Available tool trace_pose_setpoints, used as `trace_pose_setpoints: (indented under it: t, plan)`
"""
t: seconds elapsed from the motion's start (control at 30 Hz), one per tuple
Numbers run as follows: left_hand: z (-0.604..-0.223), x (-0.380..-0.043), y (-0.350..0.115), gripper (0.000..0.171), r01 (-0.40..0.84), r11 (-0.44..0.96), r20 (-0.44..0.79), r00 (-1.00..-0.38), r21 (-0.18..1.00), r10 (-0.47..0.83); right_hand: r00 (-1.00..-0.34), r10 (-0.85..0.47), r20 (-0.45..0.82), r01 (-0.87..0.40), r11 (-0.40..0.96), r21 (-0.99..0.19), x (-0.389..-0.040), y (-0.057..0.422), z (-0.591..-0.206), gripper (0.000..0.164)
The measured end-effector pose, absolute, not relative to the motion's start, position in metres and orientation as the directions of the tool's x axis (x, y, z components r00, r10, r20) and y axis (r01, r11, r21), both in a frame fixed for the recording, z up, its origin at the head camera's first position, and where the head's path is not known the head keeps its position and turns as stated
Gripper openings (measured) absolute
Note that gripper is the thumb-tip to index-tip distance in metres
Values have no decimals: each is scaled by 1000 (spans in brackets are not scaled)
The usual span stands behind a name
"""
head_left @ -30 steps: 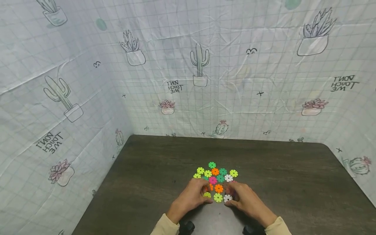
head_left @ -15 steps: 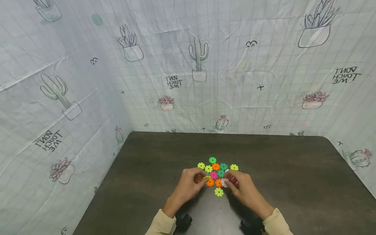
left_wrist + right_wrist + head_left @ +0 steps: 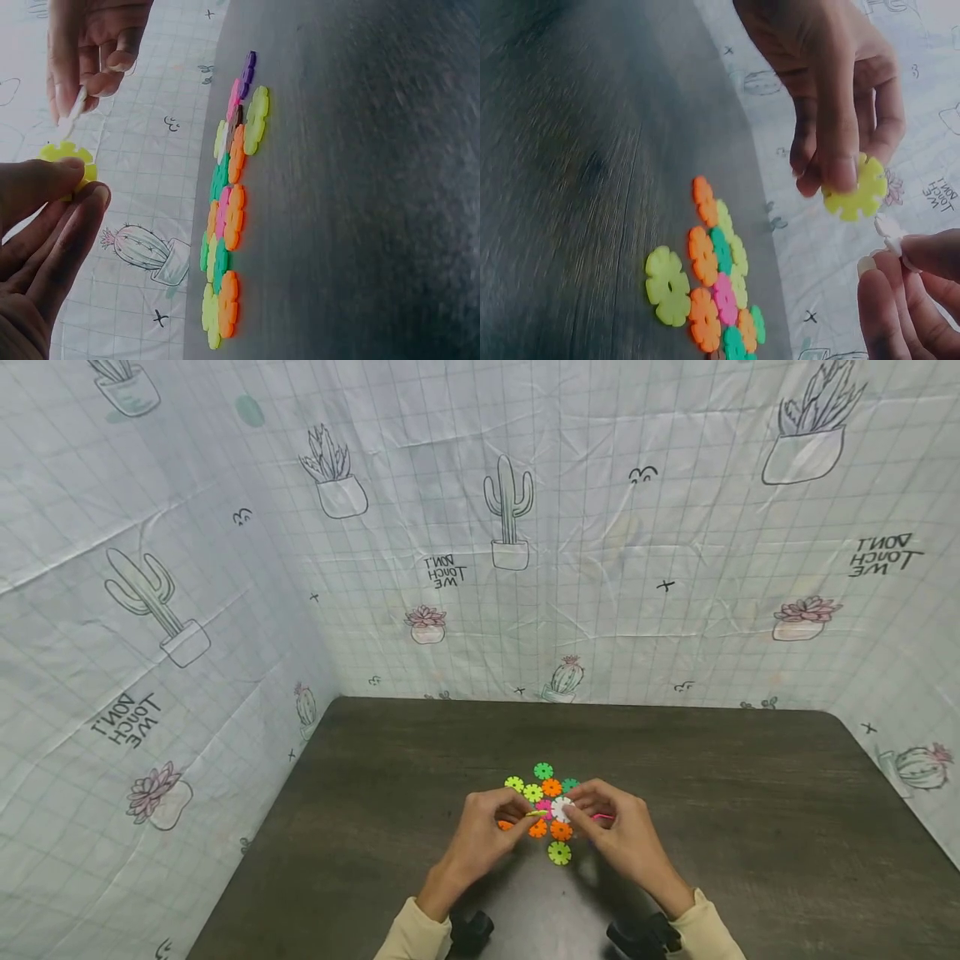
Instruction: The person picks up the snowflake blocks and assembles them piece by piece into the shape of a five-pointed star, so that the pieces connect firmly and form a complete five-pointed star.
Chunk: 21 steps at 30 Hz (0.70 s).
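**Yellow disc and white disc held aloft, rims close together!**

The background is filled by a cactus-printed cloth, and before it the dark table is seen. On that surface a loose group of notched discs is spread: orange, green, pink, yellow. Now the hands: by the left hand the yellow disc is pinched between thumb and fingers, clear of the table; by the right hand, the white disc is pinched just beside it. Whether the two rims touch cannot be told.
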<state>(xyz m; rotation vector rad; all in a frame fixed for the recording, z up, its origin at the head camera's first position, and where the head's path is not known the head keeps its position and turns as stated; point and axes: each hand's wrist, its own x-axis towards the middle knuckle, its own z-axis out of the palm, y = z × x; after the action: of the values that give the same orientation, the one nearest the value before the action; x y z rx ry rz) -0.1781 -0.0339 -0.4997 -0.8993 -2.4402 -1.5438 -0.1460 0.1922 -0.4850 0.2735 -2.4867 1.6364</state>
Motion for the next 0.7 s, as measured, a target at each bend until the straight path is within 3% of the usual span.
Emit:
trace_pose_setpoints:
  t: [0.47,0.7]
  plan:
    - [-495,-176,-35,11,598,276,464,-779,752,423,-965,-91,244,-260,396,-881,-144,189,-478,14]
    - [-498,-174,-35,9,665,329,520,-738,671,430,-962,-113,248,-272,343,-899,-142,186,-480,13]
